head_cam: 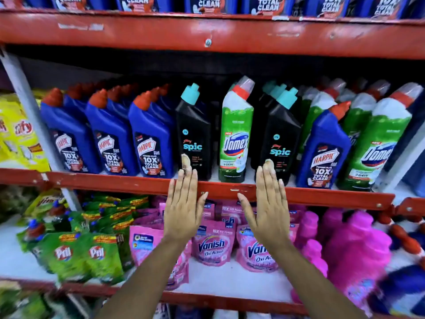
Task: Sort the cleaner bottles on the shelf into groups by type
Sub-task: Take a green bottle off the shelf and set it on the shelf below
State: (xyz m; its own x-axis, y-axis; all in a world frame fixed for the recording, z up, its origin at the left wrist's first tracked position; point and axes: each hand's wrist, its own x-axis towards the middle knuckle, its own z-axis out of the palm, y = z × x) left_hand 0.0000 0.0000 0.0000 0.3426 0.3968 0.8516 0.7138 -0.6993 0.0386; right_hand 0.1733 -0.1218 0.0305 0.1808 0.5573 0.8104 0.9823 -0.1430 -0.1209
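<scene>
On the middle red shelf stand three rows of blue Harpic bottles at the left. Right of them come a black Spic bottle, a green Domex bottle, a second black Spic bottle, a lone blue Harpic bottle and more green Domex bottles. My left hand is flat and open, fingertips touching the base of the first Spic bottle. My right hand is flat and open too, fingertips at the base of the second Spic bottle. Neither hand holds anything.
Another row of blue Harpic bottles fills the shelf above. Below are green Pril pouches, pink Vanish pouches and pink bottles. Yellow packets sit at the far left behind a grey upright.
</scene>
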